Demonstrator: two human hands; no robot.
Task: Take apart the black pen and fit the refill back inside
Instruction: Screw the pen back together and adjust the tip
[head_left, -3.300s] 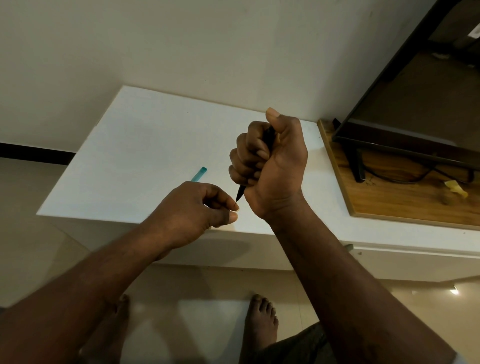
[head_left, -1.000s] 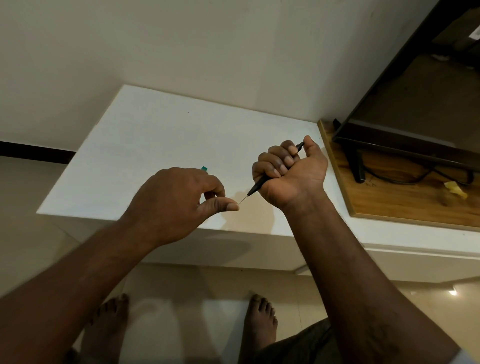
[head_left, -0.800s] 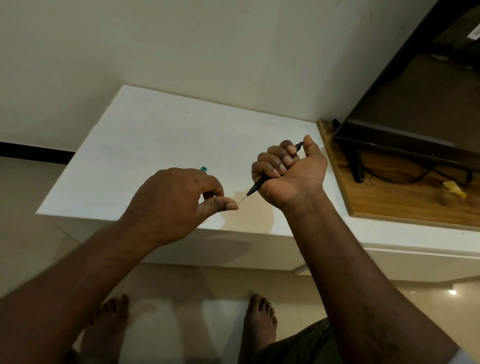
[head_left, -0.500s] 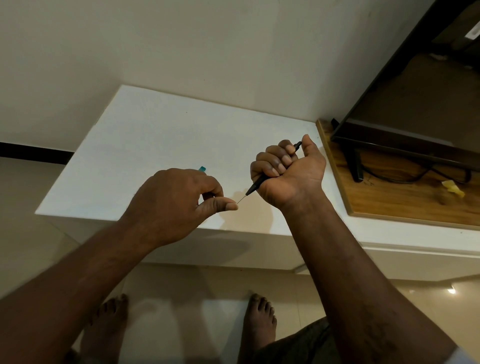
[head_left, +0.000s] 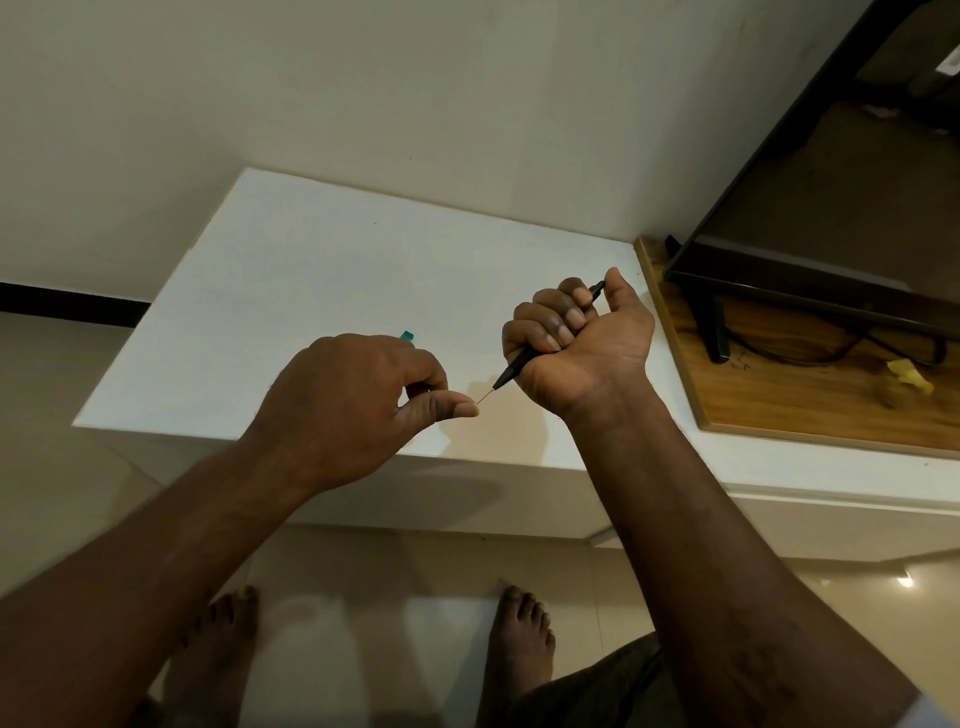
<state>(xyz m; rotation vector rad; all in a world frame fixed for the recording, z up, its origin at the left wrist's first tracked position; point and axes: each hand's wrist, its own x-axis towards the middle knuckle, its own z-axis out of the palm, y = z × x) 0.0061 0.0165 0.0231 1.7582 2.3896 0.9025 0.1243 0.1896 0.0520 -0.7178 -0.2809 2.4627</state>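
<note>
My right hand (head_left: 582, 343) is fisted around the black pen (head_left: 511, 371), which slants down to the left; its rear end pokes out by the thumb. A thin refill tip (head_left: 485, 397) sticks out of the pen's front end. My left hand (head_left: 358, 410) pinches that tip between thumb and forefinger. Both hands hover over the front part of the white table (head_left: 311, 270). A teal pen piece (head_left: 407, 336) lies on the table, mostly hidden behind my left hand.
A wooden board (head_left: 810, 405) sits on the right with a dark screen on a stand (head_left: 779, 270), a cable and a yellow scrap (head_left: 909, 375). A wall runs behind the table. My bare feet stand on the tiled floor below.
Since 3.3 s ago my right hand has tipped the pen flatter and moved right, and a thin refill tip now shows between the hands. In the last second nothing has visibly moved.
</note>
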